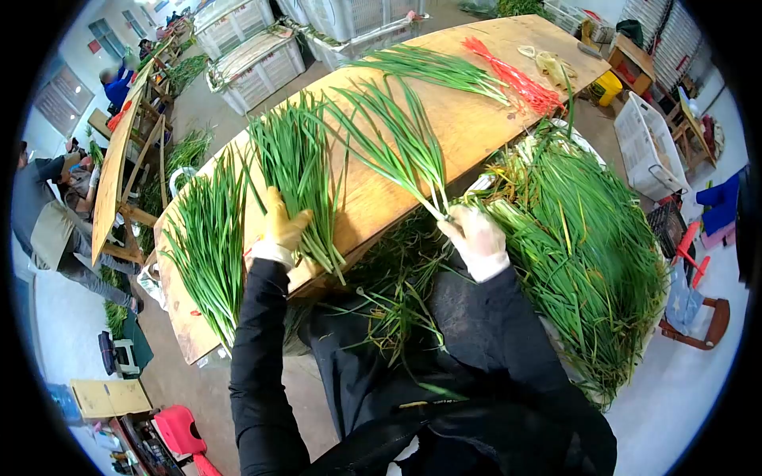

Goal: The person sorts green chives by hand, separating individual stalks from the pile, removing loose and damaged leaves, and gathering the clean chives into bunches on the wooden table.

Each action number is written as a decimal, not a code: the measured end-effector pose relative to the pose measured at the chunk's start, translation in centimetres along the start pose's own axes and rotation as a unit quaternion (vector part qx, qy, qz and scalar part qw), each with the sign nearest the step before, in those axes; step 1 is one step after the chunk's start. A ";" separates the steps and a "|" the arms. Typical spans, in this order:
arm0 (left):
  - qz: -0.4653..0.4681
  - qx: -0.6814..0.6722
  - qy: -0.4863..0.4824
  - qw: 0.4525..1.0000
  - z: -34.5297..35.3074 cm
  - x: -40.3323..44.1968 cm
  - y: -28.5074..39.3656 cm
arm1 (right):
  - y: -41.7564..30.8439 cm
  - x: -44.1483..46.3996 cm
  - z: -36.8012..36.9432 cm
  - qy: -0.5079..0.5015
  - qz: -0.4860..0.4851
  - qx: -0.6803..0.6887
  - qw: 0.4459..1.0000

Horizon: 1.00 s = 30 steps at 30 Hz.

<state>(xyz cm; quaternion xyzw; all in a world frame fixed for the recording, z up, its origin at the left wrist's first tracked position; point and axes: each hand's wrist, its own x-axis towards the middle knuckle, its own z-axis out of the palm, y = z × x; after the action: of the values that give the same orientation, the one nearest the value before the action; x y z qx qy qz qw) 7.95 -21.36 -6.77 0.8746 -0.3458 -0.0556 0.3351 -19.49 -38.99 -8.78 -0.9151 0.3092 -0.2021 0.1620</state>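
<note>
My right hand (475, 240), in a pale glove, pinches the white stem ends of a small bunch of garlic chives (397, 147) whose leaves fan out across the wooden table (369, 208). My left hand (279, 226), in a yellowish glove, rests at the lower left side of a thicker bunch of chives (292, 159), thumb spread away from the fingers. Left of it lies another chive bunch (208, 238), stems towards me. A large heap of untrimmed chives (575, 238) is at my right side. Loose leaf scraps (401, 313) lie over my lap.
Further along the table are a chive bunch (432, 70), red ties (520, 83) and a yellowish glove (549, 63). White crates (258, 67) stand beyond it; another crate (647, 147) stands at the right. People work at a second table (119, 182) on the left.
</note>
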 end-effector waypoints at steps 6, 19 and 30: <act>0.149 -0.265 0.094 0.948 3.1 -2.5 4.0 | -0.3 4.3 2.5 0.065 -0.091 -0.135 0.985; -0.171 -0.724 -0.263 0.615 6.8 -5.0 7.4 | -5.0 -4.7 0.0 -0.009 0.242 0.649 0.721; -0.081 -0.612 -0.035 0.786 6.3 -3.1 5.4 | 0.6 -9.4 1.1 -0.337 0.008 0.112 0.935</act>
<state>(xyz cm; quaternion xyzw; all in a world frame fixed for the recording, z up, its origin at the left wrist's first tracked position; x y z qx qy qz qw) 0.44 -25.68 -8.70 0.5089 -0.1782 -0.3128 0.7819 -26.10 -33.35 -12.50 -0.9029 0.2189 0.0857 0.3600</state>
